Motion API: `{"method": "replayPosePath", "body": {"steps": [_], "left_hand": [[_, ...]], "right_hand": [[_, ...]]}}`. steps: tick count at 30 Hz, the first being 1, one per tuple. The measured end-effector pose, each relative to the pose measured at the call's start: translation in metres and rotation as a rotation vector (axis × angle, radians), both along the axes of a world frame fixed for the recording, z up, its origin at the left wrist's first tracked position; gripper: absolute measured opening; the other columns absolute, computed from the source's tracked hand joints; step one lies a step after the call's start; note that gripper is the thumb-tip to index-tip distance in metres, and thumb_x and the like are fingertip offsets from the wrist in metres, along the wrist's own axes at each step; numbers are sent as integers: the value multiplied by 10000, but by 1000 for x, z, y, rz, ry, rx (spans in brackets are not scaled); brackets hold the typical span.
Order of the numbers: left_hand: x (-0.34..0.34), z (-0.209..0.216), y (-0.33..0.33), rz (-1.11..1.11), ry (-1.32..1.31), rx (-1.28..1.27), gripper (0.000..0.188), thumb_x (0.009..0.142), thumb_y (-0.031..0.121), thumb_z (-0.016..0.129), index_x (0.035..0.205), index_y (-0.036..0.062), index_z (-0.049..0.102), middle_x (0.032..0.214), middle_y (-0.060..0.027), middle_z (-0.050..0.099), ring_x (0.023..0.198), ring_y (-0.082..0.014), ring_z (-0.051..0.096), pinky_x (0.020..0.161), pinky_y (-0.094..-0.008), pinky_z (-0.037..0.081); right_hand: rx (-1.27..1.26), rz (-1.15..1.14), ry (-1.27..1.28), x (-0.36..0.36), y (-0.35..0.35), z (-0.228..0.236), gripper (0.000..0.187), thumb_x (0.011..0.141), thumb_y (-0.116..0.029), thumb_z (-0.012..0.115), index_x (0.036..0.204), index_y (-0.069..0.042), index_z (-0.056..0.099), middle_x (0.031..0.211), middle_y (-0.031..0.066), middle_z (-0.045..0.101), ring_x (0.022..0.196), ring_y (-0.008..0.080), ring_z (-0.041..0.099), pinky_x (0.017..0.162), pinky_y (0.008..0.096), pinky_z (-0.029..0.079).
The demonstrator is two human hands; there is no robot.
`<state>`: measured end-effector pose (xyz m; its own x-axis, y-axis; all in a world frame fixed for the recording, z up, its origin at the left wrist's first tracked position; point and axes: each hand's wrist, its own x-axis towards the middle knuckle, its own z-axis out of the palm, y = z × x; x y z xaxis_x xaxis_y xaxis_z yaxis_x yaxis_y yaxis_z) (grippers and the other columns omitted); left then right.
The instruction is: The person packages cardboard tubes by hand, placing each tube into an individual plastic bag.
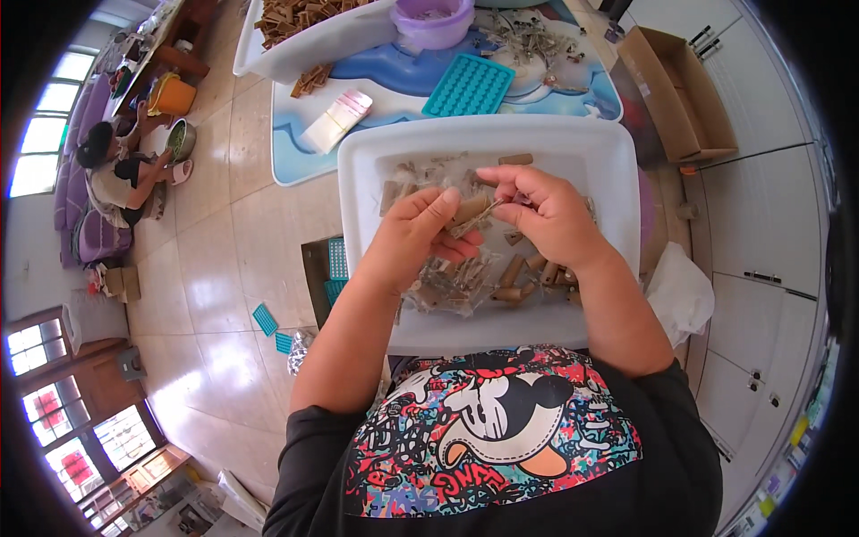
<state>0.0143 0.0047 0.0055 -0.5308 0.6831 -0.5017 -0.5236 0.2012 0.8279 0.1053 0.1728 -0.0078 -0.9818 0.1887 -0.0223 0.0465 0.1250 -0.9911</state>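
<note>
My left hand (413,234) is closed around a small brown cardboard-like tube (469,209) with a thin, string-like strand along it. Close by, my right hand (553,215) pinches at the strand's end; a small shiny bit shows at its fingers, too small to name. Both hands are above a white plastic tub (490,132). Inside the tub lie several loose brown tubes (512,271) and clear plastic packets (452,285) with brown pieces in them.
Beyond the tub, a blue-patterned table holds a teal moulded tray (469,85), plastic bags (338,120), a purple basin (433,25) and small metal parts (537,46). A cardboard box (671,98) stands right. At left, another person (121,174) sits holding a bowl (181,140).
</note>
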Motion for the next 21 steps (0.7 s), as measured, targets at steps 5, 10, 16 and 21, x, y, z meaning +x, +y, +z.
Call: {"method": "replayPosePath", "body": {"steps": [5, 10, 16, 21], "left_hand": [[7, -16, 0, 16, 44, 34, 339, 922, 358, 426, 965, 41, 538, 646, -24, 535, 481, -67, 495, 414, -173, 372], [14, -14, 6, 93, 105, 13, 329, 944, 340, 369, 933, 49, 523, 714, -27, 527, 455, -66, 397, 406, -188, 310], [-21, -12, -2, 117, 425, -39, 358, 898, 355, 477, 1012, 18, 515, 791, -57, 564, 460, -89, 496, 416, -201, 385], [-163, -57, -64, 637, 1393, -727, 497, 718, 359, 697, 983, -33, 545, 860, -141, 595, 798, -283, 566, 728, -372, 441]], "right_hand": [[65, 11, -22, -1, -5, -1, 367, 785, -7, 600, 1146, -49, 555, 838, -31, 522, 720, 29, 459, 653, 182, 400], [-43, 69, -115, -2, -8, -1, 317, 813, -83, 602, 1124, -33, 560, 868, -24, 562, 706, 29, 475, 626, 179, 398], [-319, -80, -174, -2, -7, -6, 211, 839, -111, 580, 1031, -25, 571, 820, -3, 578, 719, 42, 497, 625, 191, 410], [-372, -124, -115, -3, -7, -1, 213, 848, -94, 563, 1053, -38, 554, 816, -24, 563, 658, 7, 443, 550, 157, 353]]}}
